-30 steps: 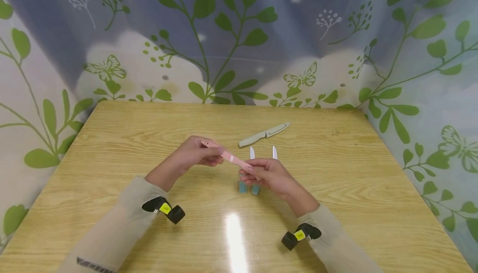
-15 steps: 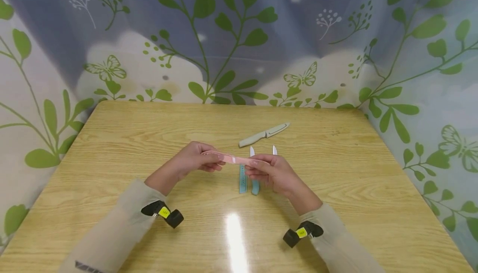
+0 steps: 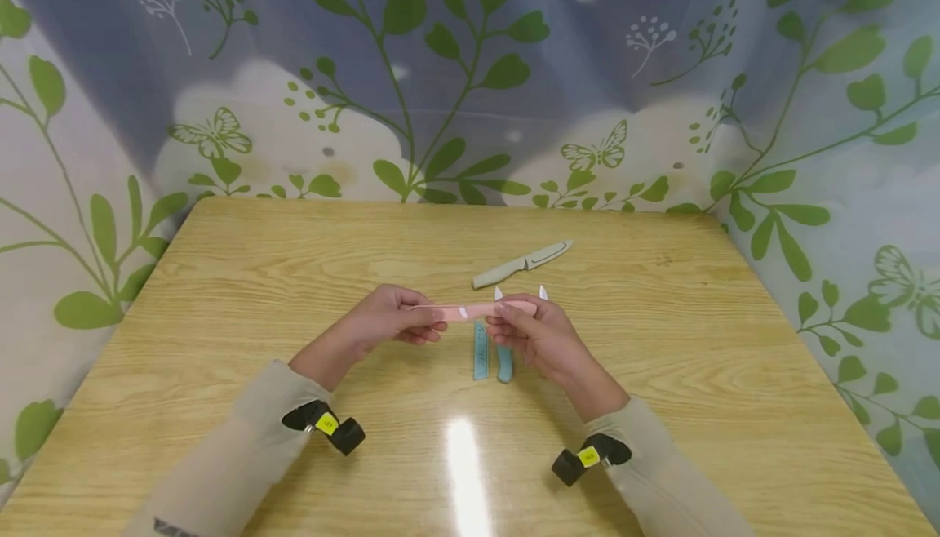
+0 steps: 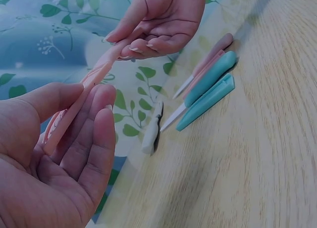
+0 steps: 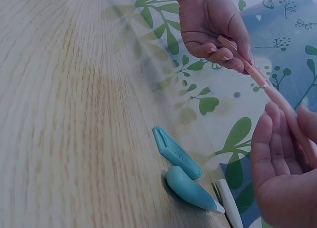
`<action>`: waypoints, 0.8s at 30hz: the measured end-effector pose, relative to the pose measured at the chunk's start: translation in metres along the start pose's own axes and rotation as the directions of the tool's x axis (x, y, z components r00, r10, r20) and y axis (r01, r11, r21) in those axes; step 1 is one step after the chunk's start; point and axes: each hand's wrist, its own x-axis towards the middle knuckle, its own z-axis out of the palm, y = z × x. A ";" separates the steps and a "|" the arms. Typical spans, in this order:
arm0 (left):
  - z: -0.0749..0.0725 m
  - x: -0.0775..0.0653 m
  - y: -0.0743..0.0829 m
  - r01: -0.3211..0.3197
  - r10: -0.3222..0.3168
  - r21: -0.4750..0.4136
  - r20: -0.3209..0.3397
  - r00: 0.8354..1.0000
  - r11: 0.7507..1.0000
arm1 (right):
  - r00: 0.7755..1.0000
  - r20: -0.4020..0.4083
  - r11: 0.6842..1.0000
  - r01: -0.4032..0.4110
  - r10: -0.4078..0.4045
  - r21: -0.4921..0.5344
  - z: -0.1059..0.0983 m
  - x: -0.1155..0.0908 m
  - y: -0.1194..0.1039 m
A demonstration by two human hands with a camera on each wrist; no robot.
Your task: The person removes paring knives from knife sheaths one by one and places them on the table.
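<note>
The left hand (image 3: 385, 321) pinches a pink sheath (image 5: 255, 73) between its thumb and fingers, while the right hand (image 3: 539, 341) pinches a pink handle (image 5: 280, 98) in the same way, thumb above and fingers beneath; sheath and handle lie in one line as a pink knife, held roughly level above the table (image 3: 661, 317) and bridging the gap between the two hands; a short white stretch (image 3: 463, 312) shows between the two pink parts; the hands themselves are apart. On the table below, partly covered by the right hand in the head view, lie a blue knife (image 3: 504, 366) with a white blade pointing away from the person and, just beside it to the left, a blue sheath (image 3: 481, 351); to the right another white blade (image 3: 543, 292) stands out past the fingers, and the left wrist view shows its mauve handle (image 4: 211, 55), with a pink strip (image 4: 197, 83) between that and the blue knife, too hidden to make out fully; farther back a pale grey knife (image 3: 499, 275) lies slantwise, its tip towards the right; both beige sleeves (image 3: 242, 439) have small black cameras (image 3: 345, 435) at the wrists; leaf-printed fabric (image 3: 441, 113) hangs behind the table.
</note>
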 end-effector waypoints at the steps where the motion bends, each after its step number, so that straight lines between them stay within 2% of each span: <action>1: 0.000 0.000 0.000 0.000 0.000 -0.002 -0.002 1.000 1.000 | 1.000 -0.001 1.000 0.000 0.000 0.005 0.000 0.000 0.000; 7: 0.000 -0.001 0.001 -0.006 0.006 -0.016 0.002 1.000 1.000 | 1.000 0.013 1.000 0.016 -0.016 0.019 0.001 0.000 0.001; 12: 0.000 -0.001 0.000 -0.016 0.016 -0.003 0.037 0.999 1.000 | 0.999 0.031 0.999 0.030 -0.030 0.016 0.003 -0.001 0.002; 19: 0.000 0.000 0.000 0.012 -0.015 0.046 0.074 0.997 0.999 | 0.999 -0.009 0.999 0.043 -0.044 -0.031 0.005 -0.001 0.004; 24: -0.001 0.000 0.001 0.001 -0.006 0.073 0.076 0.997 0.997 | 0.997 -0.063 0.995 0.044 -0.050 -0.088 0.008 0.000 0.005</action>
